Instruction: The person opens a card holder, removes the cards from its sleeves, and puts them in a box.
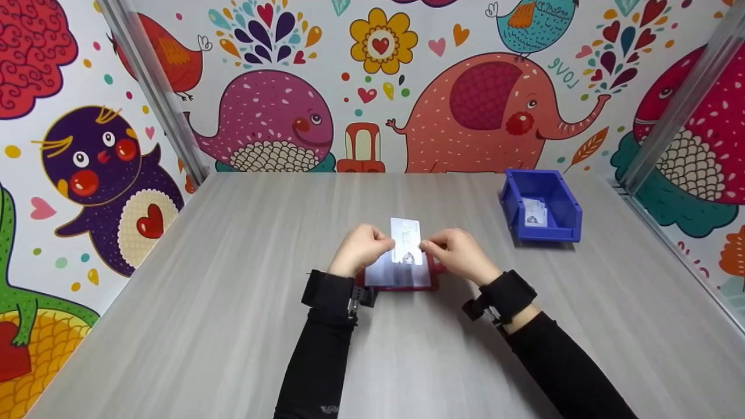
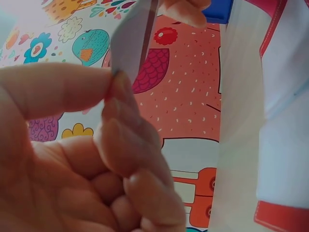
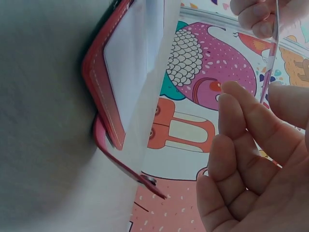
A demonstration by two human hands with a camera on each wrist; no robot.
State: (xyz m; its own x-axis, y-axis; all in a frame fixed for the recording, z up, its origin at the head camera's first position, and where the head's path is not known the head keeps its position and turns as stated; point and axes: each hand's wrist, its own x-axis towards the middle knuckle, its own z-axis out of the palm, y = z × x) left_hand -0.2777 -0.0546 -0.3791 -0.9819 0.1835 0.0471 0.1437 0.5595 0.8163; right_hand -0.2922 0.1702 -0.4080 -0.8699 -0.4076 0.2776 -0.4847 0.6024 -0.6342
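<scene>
A white card [image 1: 406,241] with a small dark picture near its lower end is held upright between both hands. My left hand [image 1: 362,247] pinches its left edge between thumb and forefinger; the left wrist view shows the same card [image 2: 129,50] in that pinch. At the right edge, my right hand [image 1: 460,253] grips the card with thumb and forefinger. Just below lies an opened red card holder [image 1: 433,282] with pale sleeves, partly behind the hands and card. Its red snap strap [image 3: 126,166] sticks out on the right side.
A blue bin [image 1: 544,234] stands at the back right of the table, with several white cards [image 1: 534,213] inside. The grey wood-grain table [image 1: 233,244] meets walls printed with cartoon animals [image 1: 477,116] at the back and sides.
</scene>
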